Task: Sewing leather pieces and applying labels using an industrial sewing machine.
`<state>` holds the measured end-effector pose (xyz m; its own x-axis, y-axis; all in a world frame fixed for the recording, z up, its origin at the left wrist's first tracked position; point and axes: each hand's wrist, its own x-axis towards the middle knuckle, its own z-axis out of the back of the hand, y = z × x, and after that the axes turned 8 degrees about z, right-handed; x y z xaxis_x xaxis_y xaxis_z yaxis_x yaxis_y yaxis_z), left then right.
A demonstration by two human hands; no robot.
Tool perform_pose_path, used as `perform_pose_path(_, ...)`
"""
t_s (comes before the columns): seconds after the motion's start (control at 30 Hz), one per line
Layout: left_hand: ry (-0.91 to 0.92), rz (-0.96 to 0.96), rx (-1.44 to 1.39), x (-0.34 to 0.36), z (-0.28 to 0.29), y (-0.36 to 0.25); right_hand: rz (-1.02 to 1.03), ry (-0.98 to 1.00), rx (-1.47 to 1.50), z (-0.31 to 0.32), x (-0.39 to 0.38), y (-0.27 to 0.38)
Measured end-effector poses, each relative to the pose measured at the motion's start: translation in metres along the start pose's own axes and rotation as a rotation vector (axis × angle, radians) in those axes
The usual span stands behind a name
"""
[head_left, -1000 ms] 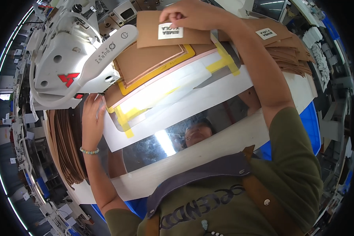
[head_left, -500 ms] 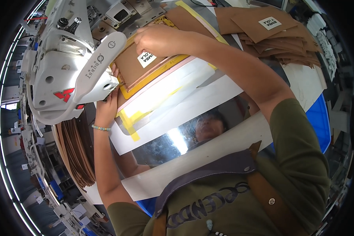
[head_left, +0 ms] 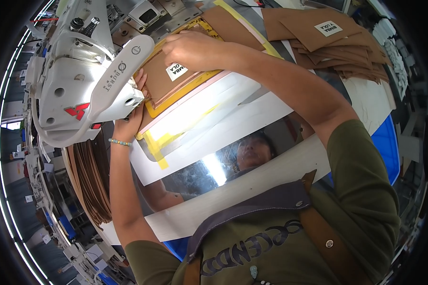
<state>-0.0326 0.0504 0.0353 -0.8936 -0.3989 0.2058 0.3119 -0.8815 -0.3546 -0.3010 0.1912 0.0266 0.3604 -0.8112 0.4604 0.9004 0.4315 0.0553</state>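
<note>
A brown leather-like panel [head_left: 159, 76] with a white label [head_left: 177, 71] lies in a yellow-edged template frame [head_left: 195, 79] beside the white sewing machine head [head_left: 76, 90]. My right hand [head_left: 192, 50] rests on the panel just above the label, fingers curled and pressed together. Whatever its fingertips may hold is hidden beneath the hand. At the frame's left edge is my left hand [head_left: 137, 114], partly covered by the machine head. Its visible fingers lie stretched out near the panel's corner.
A stack of brown panels [head_left: 337, 45] sits at the far right. More brown pieces [head_left: 88, 180] hang in a bundle at the left. A white sheet with yellow tape [head_left: 185, 142] and a shiny plate [head_left: 195, 178] lie nearer me. Blue bins [head_left: 387, 147] show below the table.
My left hand has shifted slightly toward the left and up, and more of its fingers show beside the machine head. My right hand stays almost where it was on the panel.
</note>
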Motion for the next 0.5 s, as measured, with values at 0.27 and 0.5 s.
perform_pose_path(0.27,0.010,-0.041,-0.009,0.010,-0.006,0.014,0.020,-0.102,0.234,-0.012,0.002,0.023)
perform_pose_path(0.5,0.017,0.080,-0.201,0.008,-0.014,0.019,0.118,-0.018,0.319,-0.021,0.002,0.045)
